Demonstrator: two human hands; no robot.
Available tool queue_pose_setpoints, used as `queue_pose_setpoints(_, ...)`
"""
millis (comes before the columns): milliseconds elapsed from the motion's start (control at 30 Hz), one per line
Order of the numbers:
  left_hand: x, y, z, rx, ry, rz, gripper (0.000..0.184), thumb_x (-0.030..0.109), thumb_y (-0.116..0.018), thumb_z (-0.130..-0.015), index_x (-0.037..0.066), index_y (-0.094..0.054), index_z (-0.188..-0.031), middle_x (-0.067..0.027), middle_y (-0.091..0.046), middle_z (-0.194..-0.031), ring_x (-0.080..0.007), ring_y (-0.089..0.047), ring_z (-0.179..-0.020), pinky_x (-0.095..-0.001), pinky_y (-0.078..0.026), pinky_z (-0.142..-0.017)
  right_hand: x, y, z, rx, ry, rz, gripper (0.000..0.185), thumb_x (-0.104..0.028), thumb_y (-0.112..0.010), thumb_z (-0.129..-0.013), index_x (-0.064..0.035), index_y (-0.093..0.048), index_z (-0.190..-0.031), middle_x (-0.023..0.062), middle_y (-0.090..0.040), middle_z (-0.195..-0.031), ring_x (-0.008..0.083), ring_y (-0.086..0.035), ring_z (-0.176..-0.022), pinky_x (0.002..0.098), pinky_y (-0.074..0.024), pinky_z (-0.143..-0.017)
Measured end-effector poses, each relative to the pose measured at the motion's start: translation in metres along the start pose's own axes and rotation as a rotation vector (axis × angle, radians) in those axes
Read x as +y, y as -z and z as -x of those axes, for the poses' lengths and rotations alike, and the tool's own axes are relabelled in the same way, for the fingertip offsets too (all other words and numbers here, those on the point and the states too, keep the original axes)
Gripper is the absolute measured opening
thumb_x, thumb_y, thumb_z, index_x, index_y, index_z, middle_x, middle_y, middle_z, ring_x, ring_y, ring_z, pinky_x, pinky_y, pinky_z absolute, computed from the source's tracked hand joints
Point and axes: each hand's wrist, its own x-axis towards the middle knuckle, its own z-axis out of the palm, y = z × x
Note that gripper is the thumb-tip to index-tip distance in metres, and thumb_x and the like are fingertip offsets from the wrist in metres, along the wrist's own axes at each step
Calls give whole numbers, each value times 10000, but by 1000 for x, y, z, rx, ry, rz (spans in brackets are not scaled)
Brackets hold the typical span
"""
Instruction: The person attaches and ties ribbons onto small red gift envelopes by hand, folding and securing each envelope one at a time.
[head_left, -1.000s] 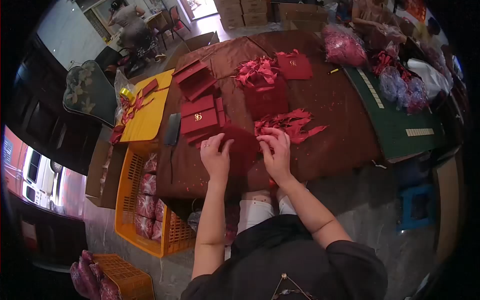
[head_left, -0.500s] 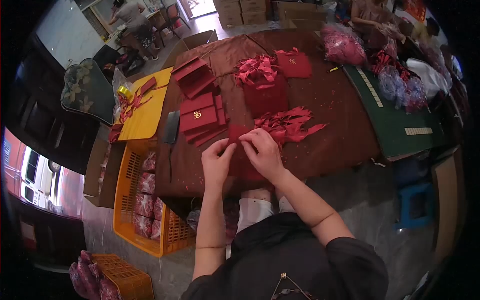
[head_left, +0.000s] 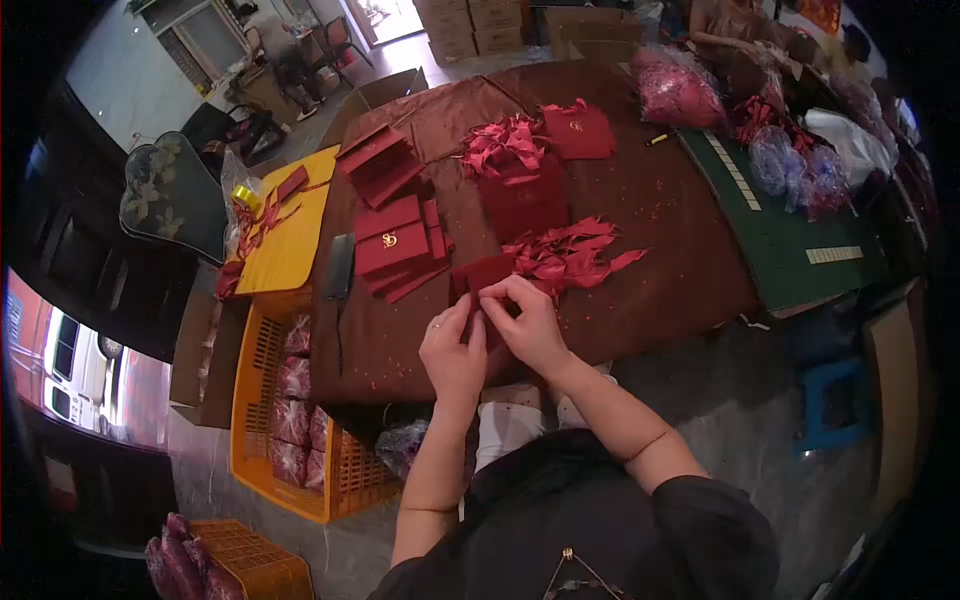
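Observation:
My left hand (head_left: 455,345) pinches the lower left of a small dark red pouch (head_left: 483,273) held above the table's front edge. Close beside it, my right hand (head_left: 522,318) has its fingertips pressed together on the pouch's lower right. Just beyond is a heap of red ribbons (head_left: 570,252). To the left lie stacked red pouches with gold lettering (head_left: 392,245), with opened-flap pouches (head_left: 380,165) behind them. A red stack (head_left: 525,200) stands farther back, with more ribbons (head_left: 505,147) on top. Another lettered red pouch (head_left: 580,131) lies behind.
The brown-covered table (head_left: 670,290) bears a green board (head_left: 790,250) at right and bagged red goods (head_left: 680,88). A yellow board (head_left: 300,240) and orange crate (head_left: 260,400) are at left. A blue stool (head_left: 835,405) stands right. Other people are at the back left and back right.
Both hands have come closer together, my left hand moving right. The held pouch is tilted differently, with its upper part now folded toward the right. The person at the back left has shifted.

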Motion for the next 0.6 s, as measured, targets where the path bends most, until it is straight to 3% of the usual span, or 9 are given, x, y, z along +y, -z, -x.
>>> queue_pose_setpoints(67,1,-1,3,6,-76,-97,275,62,-706,-878,-4,-718,-1145,-169,-729,-1004,-332,-699,-948,-408,-552,-852,6,-2,3,-48,-231,-260,147,-71,-681,-920,21,-695,-1033,118,-709,-953,199,-689,-873,320,-532,-752)
queue_pose_setpoints(167,2,0,8,-1,-179,-205,321,58,-704,-873,-11,-688,-1187,-166,-717,-991,-340,-688,-919,-426,-546,-830,7,-3,8,-83,-402,-436,179,-78,-678,-925,39,-696,-1059,117,-733,-969,152,-687,-901,304,-529,-770)
queue_pose_setpoints(233,4,1,13,-12,-223,-234,366,47,-695,-871,-13,-662,-1231,-173,-707,-986,-355,-680,-901,-433,-544,-817,1,-2,6,-37,-287,-330,138,-65,-688,-907,20,-698,-1015,123,-715,-957,202,-693,-876,324,-535,-757)
queue_pose_setpoints(300,8,3,13,-19,-246,-248,388,41,-690,-871,-14,-650,-1253,-176,-702,-983,-363,-676,-891,-436,-544,-811,-11,6,6,13,65,-14,90,-55,-699,-889,1,-684,-958,133,-692,-946,262,-689,-858,345,-539,-748)
queue_pose_setpoints(367,13,11,11,-122,-62,-33,425,27,-681,-873,-36,-631,-1290,-206,-703,-1015,-348,-693,-910,-389,-550,-822,-18,12,2,30,130,7,111,-36,-718,-862,-18,-654,-951,135,-662,-923,302,-671,-835,368,-541,-736)
queue_pose_setpoints(433,-6,20,9,-246,107,314,411,4,-639,-931,-34,-609,-1339,-139,-728,-1068,-203,-694,-955,-307,-558,-824,-25,23,-2,10,77,-70,169,-19,-730,-850,-26,-635,-990,125,-657,-909,286,-668,-821,371,-543,-740)
queue_pose_setpoints(467,-16,24,7,-293,157,488,392,0,-623,-952,-24,-613,-1344,-101,-732,-1069,-147,-681,-963,-285,-559,-822,-23,27,-3,-11,71,-92,245,0,-766,-817,-26,-646,-1029,101,-672,-913,213,-673,-821,330,-549,-727)
queue_pose_setpoints(500,-13,24,2,-298,307,707,319,0,-609,-972,-1,-660,-1288,-24,-716,-990,-94,-656,-900,-267,-566,-781,-21,28,-3,-10,70,-91,245,0,-766,-817,-26,-646,-1029,101,-672,-913,213,-673,-821,330,-549,-727)
queue_pose_setpoints(600,-1,27,-10,-351,433,490,236,17,-624,-972,5,-699,-1196,-7,-706,-933,-83,-655,-834,-254,-562,-761,-15,32,0,-70,128,-27,257,9,-778,-805,-33,-646,-1021,85,-677,-927,205,-671,-804,307,-551,-716)
